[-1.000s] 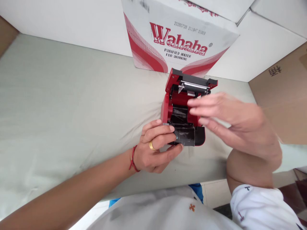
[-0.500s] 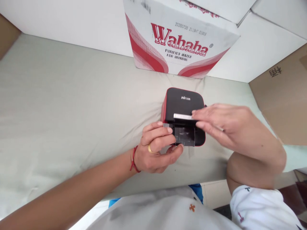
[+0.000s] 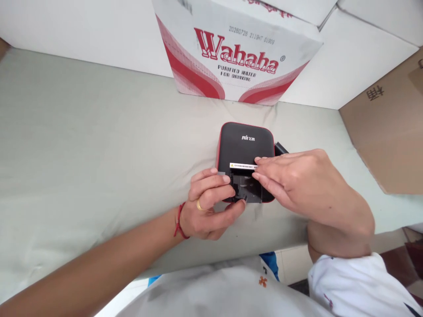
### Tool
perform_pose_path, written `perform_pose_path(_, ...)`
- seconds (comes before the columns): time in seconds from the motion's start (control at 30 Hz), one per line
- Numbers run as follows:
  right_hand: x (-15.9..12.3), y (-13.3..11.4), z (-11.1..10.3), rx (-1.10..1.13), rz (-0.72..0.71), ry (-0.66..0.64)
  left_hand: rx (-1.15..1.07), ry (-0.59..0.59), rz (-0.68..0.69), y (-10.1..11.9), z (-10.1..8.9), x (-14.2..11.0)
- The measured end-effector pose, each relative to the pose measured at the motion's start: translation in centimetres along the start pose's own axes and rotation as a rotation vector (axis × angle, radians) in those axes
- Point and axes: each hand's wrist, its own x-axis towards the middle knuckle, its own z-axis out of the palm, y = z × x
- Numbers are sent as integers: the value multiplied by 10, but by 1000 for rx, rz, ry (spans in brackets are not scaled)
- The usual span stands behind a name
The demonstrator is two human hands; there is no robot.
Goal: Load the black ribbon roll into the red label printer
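Observation:
A small black printer [image 3: 246, 149] with red sides lies on the cloth-covered surface, FEIE lettering on its top. A white warning label [image 3: 241, 166] runs along the edge above its dark front recess. Clear plastic film [image 3: 254, 193] stretches over the recess and past the printer's left side. My left hand [image 3: 211, 204], with a ring and a red string bracelet, is at the front left corner, its curled fingers and thumb gripping the film. My right hand [image 3: 294, 176] lies with fingers stretched and together on the printer's right side, fingertips touching the label's right end, which they cover.
A white and red Wahaha water carton [image 3: 238, 57] stands behind the printer against white boxes [image 3: 82, 35]. A brown cardboard box [image 3: 386, 127] is at the right. A black cylindrical piece [image 3: 280, 149] sticks out beside the printer. Pale green cloth [image 3: 99, 132] covers the surface.
The label strip, blurred and tilted before, now lies flat and readable. My right hand has come down and left with it. The whole view has shifted slightly.

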Motion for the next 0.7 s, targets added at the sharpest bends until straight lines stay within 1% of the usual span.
perform_pose_path(0.1, -1, 5, -2, 56, 75, -27, -50, -44, -10, -4, -3, 1)
perform_pose_path(0.17, -1, 2, -4, 96, 106, -27, -41, -17, 23, -6, -3, 3)
perform_pose_path(0.2, -2, -2, -5, 132, 97, -21, -37, 2, 40, -7, -3, 5)
perform_pose_path(0.27, -4, -12, -8, 225, -13, -4, -42, 27, 46, -7, -2, 6)
perform_pose_path(0.33, -9, -22, -10, 282, -159, 2, -54, 46, 17, -6, -2, 7)
perform_pose_path(0.37, -13, -26, -10, 282, -206, -10, -66, 54, -9, -6, -2, 7)
perform_pose_path(0.47, -24, -29, -10, 260, -245, -74, -162, 77, -157, -9, -3, 8)
perform_pose_path(0.57, -31, -25, -8, 280, -296, -137, -276, 100, -378, -20, -3, 9)
perform_pose_path(0.63, -33, -22, -7, 288, -310, -148, -349, 65, -525, -29, -2, 8)
perform_pose_path(0.7, -31, -20, -7, 290, -312, -142, -474, -14, -665, -38, -2, 6)
